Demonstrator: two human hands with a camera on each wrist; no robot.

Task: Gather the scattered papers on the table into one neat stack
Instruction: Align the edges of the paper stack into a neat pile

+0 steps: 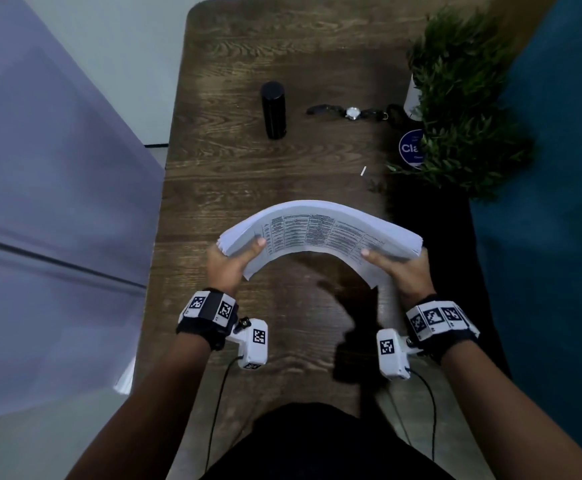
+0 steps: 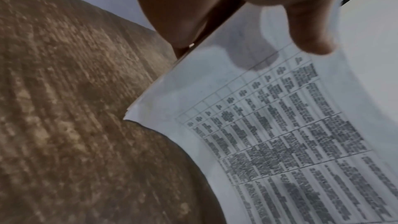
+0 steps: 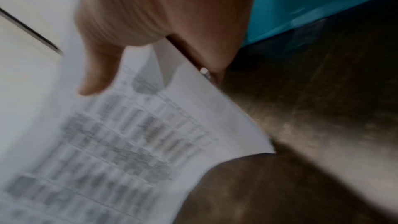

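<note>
A thick stack of white papers [image 1: 320, 230] with a printed table on the top sheet is held above the wooden table [image 1: 234, 181], bowed upward in the middle. My left hand [image 1: 234, 258] grips its left end, thumb on top and fingers hidden beneath. My right hand [image 1: 398, 266] grips the right end the same way. In the left wrist view the thumb presses the top sheet of the papers [image 2: 290, 134]. The right wrist view, blurred, shows the thumb on the papers [image 3: 120, 134].
A black cylinder [image 1: 273, 110] stands farther back on the table. A wristwatch [image 1: 351, 113] lies to its right, beside a leafy plant [image 1: 462, 98] and a round blue badge [image 1: 410, 148]. A small white scrap [image 1: 363, 171] lies beyond the stack. A teal surface [image 1: 552, 202] borders the right.
</note>
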